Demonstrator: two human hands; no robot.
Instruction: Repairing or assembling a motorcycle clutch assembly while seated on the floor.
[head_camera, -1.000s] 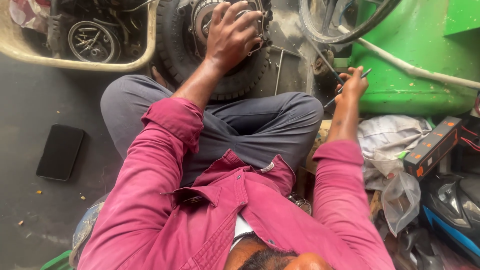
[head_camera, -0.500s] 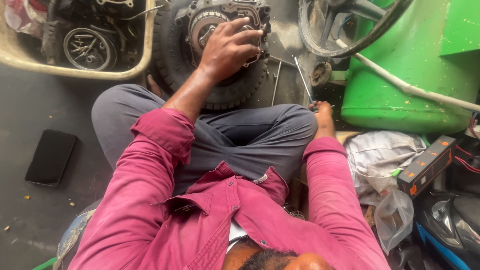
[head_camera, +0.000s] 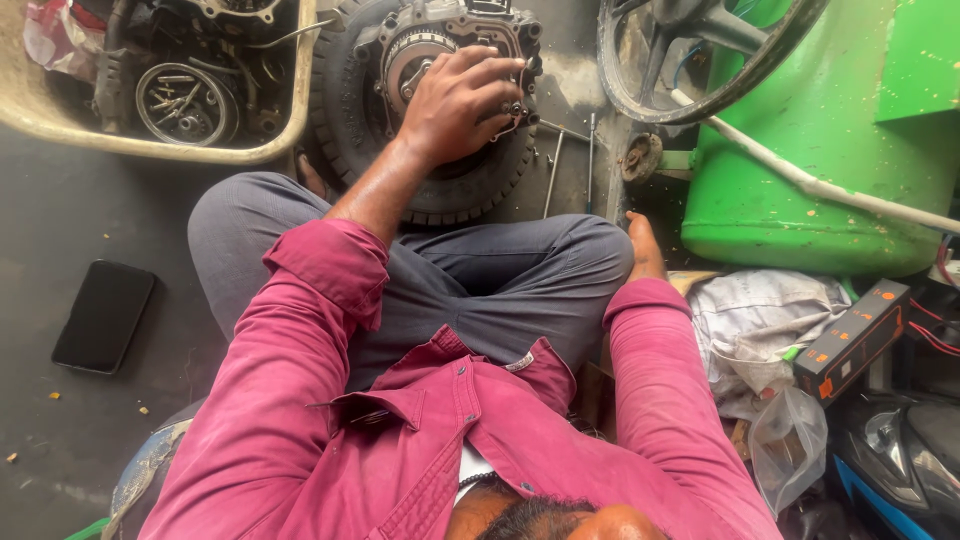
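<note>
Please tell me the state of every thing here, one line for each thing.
left hand: resting on the motor, fingers spread
right hand: mostly hidden behind the knee
motor: cover off, set in a tyre
phone: flat on floor, screen dark
tub: holds parts
bag: crumpled

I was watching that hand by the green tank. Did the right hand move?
Yes. The right hand dropped from up beside the green tank, where it held a thin tool, to low by the knee.

Dark, stained concrete floor, daylit
</note>
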